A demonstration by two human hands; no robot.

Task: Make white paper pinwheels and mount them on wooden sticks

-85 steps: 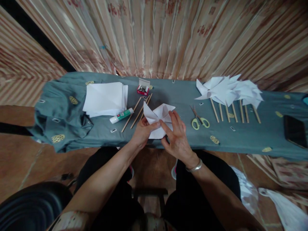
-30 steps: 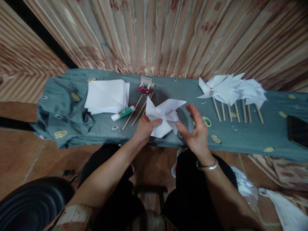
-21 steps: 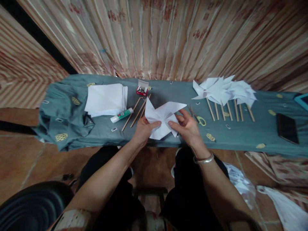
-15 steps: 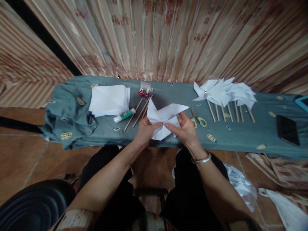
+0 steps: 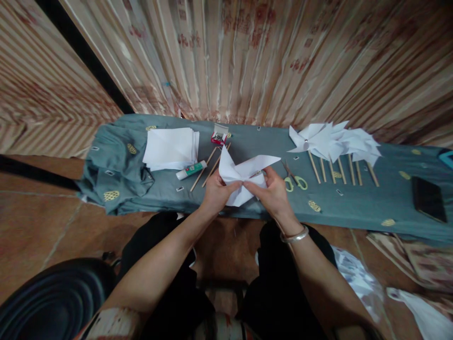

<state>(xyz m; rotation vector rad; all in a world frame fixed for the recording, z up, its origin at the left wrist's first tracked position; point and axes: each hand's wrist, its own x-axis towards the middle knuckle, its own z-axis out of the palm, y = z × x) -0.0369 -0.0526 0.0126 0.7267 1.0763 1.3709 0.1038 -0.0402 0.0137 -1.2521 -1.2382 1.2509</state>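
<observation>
A white paper pinwheel (image 5: 244,171) is held between both hands above the front edge of the cloth-covered bench. My left hand (image 5: 218,192) grips its left side, and my right hand (image 5: 272,191) grips its right side. Both thumbs press close together at the pinwheel's middle, while the other fingers are mostly hidden behind the paper. Just left of the pinwheel lie wooden sticks (image 5: 204,168) and a glue stick (image 5: 191,170). Behind these stands an opened small red box (image 5: 218,138) of metal pins. Scissors (image 5: 296,181) with pale green handles lie beside my right hand.
A stack of white paper (image 5: 170,148) lies on the left of the green cloth (image 5: 247,132). Several finished pinwheels on sticks (image 5: 332,141) overlap on the right. Farther right is a dark phone (image 5: 429,198). A black round stool (image 5: 56,302) stands at lower left.
The camera view has shifted a little, so the bench things appear farther right and slightly lower. Both hands keep their hold on the pinwheel, thumbs still at its middle.
</observation>
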